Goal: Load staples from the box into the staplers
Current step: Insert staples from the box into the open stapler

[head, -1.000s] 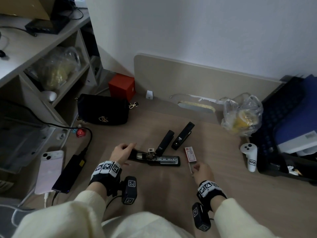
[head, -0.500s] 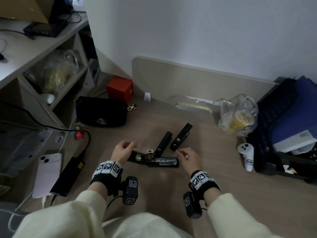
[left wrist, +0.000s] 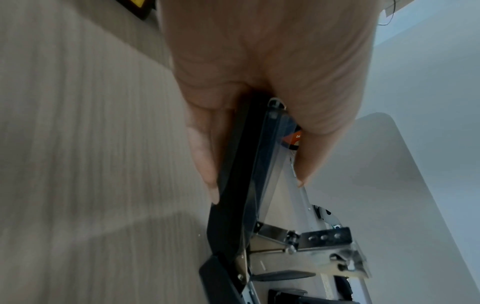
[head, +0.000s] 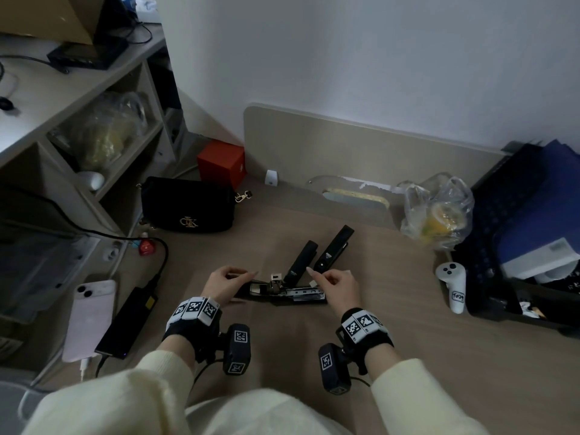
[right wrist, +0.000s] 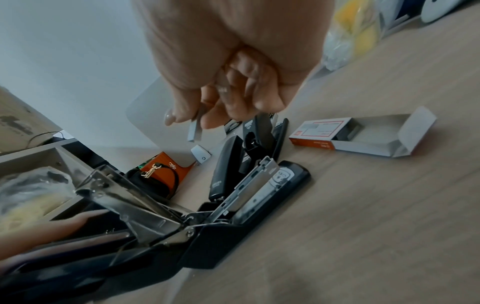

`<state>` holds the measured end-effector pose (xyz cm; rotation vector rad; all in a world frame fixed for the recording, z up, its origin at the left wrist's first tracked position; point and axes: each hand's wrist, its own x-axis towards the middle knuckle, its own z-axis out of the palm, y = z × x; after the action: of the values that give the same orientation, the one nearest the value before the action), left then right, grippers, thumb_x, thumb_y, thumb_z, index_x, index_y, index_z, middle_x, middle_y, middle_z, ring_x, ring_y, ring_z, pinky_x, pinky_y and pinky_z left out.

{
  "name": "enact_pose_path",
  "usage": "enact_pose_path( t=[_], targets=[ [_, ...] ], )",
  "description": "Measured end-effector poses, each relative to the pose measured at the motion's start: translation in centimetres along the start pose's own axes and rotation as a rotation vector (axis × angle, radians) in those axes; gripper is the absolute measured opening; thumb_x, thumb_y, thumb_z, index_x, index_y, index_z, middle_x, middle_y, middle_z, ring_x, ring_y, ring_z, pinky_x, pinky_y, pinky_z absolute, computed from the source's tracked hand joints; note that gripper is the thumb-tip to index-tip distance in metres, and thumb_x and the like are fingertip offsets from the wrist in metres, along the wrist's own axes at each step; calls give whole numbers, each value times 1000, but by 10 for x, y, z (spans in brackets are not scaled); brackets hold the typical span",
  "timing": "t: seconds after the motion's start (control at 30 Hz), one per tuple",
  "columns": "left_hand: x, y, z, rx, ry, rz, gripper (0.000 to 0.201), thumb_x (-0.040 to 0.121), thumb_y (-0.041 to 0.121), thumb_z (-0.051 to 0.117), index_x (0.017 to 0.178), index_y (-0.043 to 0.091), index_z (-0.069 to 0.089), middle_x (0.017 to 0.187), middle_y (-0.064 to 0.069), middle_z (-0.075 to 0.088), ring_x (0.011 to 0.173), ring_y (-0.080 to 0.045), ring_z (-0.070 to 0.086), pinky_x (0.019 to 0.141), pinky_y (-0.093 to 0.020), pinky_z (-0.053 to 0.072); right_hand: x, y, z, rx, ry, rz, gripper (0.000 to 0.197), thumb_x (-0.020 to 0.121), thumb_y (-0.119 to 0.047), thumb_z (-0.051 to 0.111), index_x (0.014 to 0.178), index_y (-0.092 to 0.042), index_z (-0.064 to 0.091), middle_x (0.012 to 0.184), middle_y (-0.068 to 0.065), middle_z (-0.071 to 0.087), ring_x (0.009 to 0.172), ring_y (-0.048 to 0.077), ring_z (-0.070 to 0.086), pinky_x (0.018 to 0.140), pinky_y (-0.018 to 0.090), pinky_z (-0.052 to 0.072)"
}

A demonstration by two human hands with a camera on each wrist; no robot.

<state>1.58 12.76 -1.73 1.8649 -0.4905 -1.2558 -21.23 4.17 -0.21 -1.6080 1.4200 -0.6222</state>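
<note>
The opened stapler (head: 287, 295) is laid flat on the wooden desk (head: 408, 309), magazine channel exposed. Its black top arm is gripped by the left hand (left wrist: 259, 82), fingers curled round it. A strip of staples (right wrist: 196, 131) is pinched between thumb and forefinger of the right hand (right wrist: 228, 72) above the channel. The staple box (right wrist: 363, 134) is seen lying open just beside two closed staplers (head: 320, 257)

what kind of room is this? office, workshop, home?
Probably a home or small-office desk, not a workshop. A wood-grain desk with a back panel stands against a plain wall, with a shelf unit beside it, and personal items lie around: a black handbag, a charging phone and a bagged snack.
</note>
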Motion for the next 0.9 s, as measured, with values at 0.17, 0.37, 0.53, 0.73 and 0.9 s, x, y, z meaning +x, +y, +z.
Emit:
enact_pose_path(
  t=[0.17,0.37,0.53,0.73,0.9],
  targets=[
    [-3,3,-1,-26,-44,8,24,81,17,76,102,6,70,97,-11,68,80,-19,67,59,-27,60,3,7,5,-27,-31,-19,31,80,-38,73,71,-8,74,61,-1,64,63,4,55,59,18,42],
    [-4,2,-2,-23,-93,8,15,84,4,70,100,3,70,96,-14,67,80,-21,66,60,-24,60,5,17,9,-19,-39,15,27,77,-44,73,71,-17,74,67,3,66,64,11,55,62,26,42],
    [0,-1,-4,9,-142,4,20,86,-3,65,106,-3,68,93,-15,68,75,-19,65,55,-17,57,2,19,11,-61,-113,34,25,79,-43,72,70,-20,72,62,-7,63,62,5,54,61,21,41],
    [7,-5,-12,173,-206,17,37,86,-14,50,90,15,73,107,-19,70,93,-27,68,81,-31,59,2,25,12,-108,-137,34,28,81,-44,69,77,-17,74,67,-9,66,69,7,59,66,24,46],
    [4,-2,-14,212,-223,4,41,86,-18,42,108,2,70,111,-22,68,98,-31,66,75,-29,58,1,28,17,-120,-179,52,23,82,-38,70,76,-16,72,65,-9,63,65,3,55,60,17,41]
  ],
)
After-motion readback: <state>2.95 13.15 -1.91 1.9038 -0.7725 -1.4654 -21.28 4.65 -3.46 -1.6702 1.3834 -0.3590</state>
